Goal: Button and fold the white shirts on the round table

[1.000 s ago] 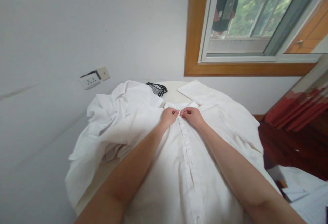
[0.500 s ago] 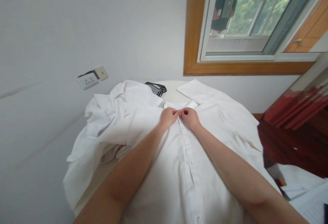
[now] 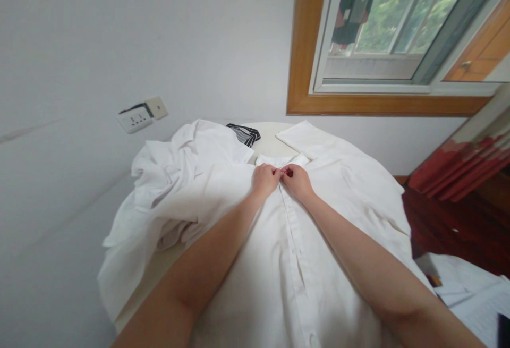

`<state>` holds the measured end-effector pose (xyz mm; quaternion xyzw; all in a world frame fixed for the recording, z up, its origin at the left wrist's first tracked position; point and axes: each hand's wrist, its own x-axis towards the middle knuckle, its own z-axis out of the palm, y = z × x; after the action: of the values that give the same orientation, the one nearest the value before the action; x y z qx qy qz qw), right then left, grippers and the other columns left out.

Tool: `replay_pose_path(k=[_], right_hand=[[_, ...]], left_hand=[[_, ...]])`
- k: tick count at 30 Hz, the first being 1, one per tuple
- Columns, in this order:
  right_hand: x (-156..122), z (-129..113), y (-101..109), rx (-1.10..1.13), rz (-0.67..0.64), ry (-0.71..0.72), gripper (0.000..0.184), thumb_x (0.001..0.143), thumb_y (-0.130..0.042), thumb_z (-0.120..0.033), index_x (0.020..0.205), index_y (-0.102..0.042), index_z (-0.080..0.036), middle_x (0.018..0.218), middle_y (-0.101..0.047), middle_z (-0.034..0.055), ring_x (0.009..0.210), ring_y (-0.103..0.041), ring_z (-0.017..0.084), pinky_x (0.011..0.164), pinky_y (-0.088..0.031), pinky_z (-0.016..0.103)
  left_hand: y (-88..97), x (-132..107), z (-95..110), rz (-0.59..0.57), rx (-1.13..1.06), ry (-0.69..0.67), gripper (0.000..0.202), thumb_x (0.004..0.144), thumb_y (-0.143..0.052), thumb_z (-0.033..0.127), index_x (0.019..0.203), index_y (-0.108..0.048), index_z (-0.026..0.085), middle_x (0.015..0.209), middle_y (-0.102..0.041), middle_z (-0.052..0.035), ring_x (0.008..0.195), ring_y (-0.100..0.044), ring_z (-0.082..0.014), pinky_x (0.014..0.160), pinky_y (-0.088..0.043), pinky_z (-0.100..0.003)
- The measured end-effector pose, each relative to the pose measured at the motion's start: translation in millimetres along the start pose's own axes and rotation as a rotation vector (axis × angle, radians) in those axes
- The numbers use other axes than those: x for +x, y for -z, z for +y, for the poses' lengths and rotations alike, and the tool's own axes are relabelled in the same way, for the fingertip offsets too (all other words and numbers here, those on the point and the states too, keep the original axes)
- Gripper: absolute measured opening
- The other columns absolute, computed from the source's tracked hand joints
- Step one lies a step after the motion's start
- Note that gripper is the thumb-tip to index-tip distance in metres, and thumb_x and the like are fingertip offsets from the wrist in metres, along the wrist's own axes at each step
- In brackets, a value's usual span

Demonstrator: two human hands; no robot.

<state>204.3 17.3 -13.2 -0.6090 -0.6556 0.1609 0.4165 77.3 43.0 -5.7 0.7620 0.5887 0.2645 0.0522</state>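
A white button-up shirt (image 3: 255, 268) lies spread out with its collar (image 3: 274, 160) at the far end and its front placket running toward me. Just below the collar, my left hand (image 3: 266, 179) pinches the shirt's front edge. Close against it, my right hand (image 3: 297, 180) pinches the same spot from the other side, fingertips meeting. Whatever small part sits between the fingertips, perhaps a button, is hidden. Lower down, the placket gaps slightly between buttons. One sleeve (image 3: 338, 151) stretches out at the right.
Crumpled white cloth (image 3: 171, 167) is heaped on the left of the pale round table (image 3: 268, 138). A black-and-white striped cloth (image 3: 246, 135) lies at the back. A wall socket (image 3: 135, 119), a wood-framed window (image 3: 370, 105), a red-and-cream curtain (image 3: 450, 167) and papers (image 3: 482, 305) surround it.
Both hands stay pinched at the top of the placket, with only tiny finger movement. The camera view has shifted slightly.
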Motion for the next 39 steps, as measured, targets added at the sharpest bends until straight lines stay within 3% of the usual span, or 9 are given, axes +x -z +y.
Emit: replay_pose_path(k=[11, 21, 28, 35, 39], right_hand=[[1, 6, 1, -0.042, -0.007, 0.034, 0.017, 0.075, -0.059, -0.020, 0.089, -0.068, -0.017, 0.072, -0.062, 0.0007, 0.067, -0.054, 0.015, 0.064, -0.040, 0.026], [1, -2, 6, -0.192, -0.024, 0.026, 0.008, 0.076, -0.067, -0.024, 0.080, -0.069, -0.017, 0.075, -0.065, 0.0028, 0.070, -0.054, 0.015, 0.066, -0.039, 0.026], [-1, 1, 11, -0.234, 0.008, 0.216, 0.008, 0.081, -0.065, -0.020, 0.078, -0.072, -0.018, 0.078, -0.068, 0.0051, 0.079, -0.055, 0.019, 0.075, -0.039, 0.029], [-1, -1, 22, -0.309, -0.155, 0.432, 0.018, 0.085, -0.059, -0.012, 0.081, -0.075, -0.018, 0.076, -0.070, 0.0048, 0.076, -0.056, 0.017, 0.082, -0.038, 0.030], [-1, -2, 23, -0.364, -0.179, 0.486, 0.021, 0.086, -0.056, -0.010, 0.080, -0.075, -0.017, 0.077, -0.069, 0.0070, 0.078, -0.056, 0.018, 0.081, -0.038, 0.030]], left_hand=[[-6.2, 0, -2, 0.017, 0.002, 0.018, 0.029, 0.091, -0.044, 0.024, 0.089, -0.071, 0.014, 0.098, -0.069, -0.0126, 0.102, -0.059, -0.0227, 0.095, -0.042, -0.036], [0.2, 4, -4, -0.084, -0.080, 0.011, 0.027, 0.090, -0.049, 0.026, 0.086, -0.074, 0.016, 0.092, -0.072, -0.0092, 0.097, -0.062, -0.0209, 0.089, -0.044, -0.032], [-0.7, 6, -4, -0.042, -0.094, 0.030, 0.029, 0.090, -0.049, 0.027, 0.087, -0.075, 0.015, 0.094, -0.073, -0.0099, 0.095, -0.063, -0.0204, 0.087, -0.045, -0.030], [-0.8, 5, -5, -0.046, -0.107, 0.038, 0.028, 0.090, -0.050, 0.028, 0.088, -0.075, 0.014, 0.095, -0.073, -0.0109, 0.092, -0.063, -0.0205, 0.085, -0.045, -0.030], [-2.2, 6, -7, -0.045, -0.085, 0.014, 0.029, 0.090, -0.049, 0.029, 0.085, -0.074, 0.014, 0.091, -0.073, -0.0107, 0.091, -0.063, -0.0208, 0.085, -0.045, -0.030]])
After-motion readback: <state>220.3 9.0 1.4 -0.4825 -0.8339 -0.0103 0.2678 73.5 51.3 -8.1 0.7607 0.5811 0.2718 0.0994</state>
